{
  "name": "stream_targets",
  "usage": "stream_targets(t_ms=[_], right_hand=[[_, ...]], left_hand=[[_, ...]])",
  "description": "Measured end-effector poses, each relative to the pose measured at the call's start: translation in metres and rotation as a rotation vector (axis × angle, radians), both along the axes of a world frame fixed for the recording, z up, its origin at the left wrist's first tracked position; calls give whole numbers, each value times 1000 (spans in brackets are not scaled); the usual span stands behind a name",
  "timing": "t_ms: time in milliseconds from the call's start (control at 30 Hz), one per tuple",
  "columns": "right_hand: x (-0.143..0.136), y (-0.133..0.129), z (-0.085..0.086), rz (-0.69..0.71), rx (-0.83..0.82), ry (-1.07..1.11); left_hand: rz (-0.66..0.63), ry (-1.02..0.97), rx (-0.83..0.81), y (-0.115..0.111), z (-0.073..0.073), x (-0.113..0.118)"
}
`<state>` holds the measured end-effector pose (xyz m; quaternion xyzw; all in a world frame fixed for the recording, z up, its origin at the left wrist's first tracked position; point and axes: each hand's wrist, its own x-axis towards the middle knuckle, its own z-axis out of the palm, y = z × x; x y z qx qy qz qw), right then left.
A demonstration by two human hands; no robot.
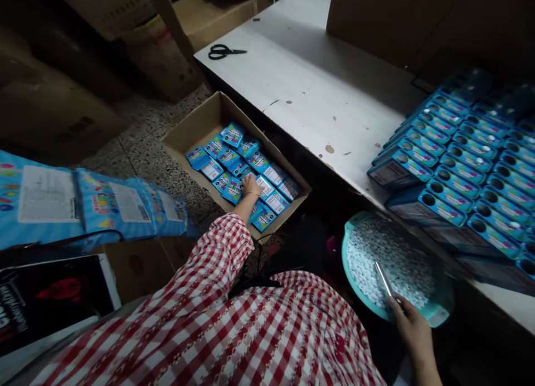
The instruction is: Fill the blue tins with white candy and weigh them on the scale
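My left hand [251,186] reaches down into an open cardboard box [179,145] holding several small blue packets [229,156]; its fingers rest among the packets, and whether they grip one is hidden. My right hand [407,314] is closed round the handle of a metal scoop [383,279]. The scoop's far end lies over a teal basin [350,263] filled with small white pieces [371,238]. The basin stands beside the white table's edge, to the right of my lap.
Rows of blue boxes with round holes [449,163] stand at the right of the white table [292,73]. Black scissors [223,52] lie at its far left corner. Large blue printed packs [96,199] are at the left, with cardboard boxes [54,107] behind.
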<state>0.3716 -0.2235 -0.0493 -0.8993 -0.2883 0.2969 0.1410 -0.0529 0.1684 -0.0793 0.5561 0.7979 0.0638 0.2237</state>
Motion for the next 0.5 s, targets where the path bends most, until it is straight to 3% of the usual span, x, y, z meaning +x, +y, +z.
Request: stream_targets(t_ms=[133, 200, 267, 333, 433, 500], right_hand=[[-2, 4, 0, 0, 24, 15], [0, 5, -2, 10, 47, 27], [3, 6, -4, 26, 92, 37], [6, 6, -4, 44, 137, 38], [8, 4, 1, 89, 171, 45], [8, 2, 7, 117, 195, 30]], left_hand=[[-138, -159, 128, -14, 12, -2], [-143, -267, 188, -27, 23, -1], [-110, -458, 308, -43, 37, 7], [-92, -748, 318, -60, 53, 22], [-126, -1147, -61, -92, 73, 51], [-204, -1277, -344, -116, 78, 69]])
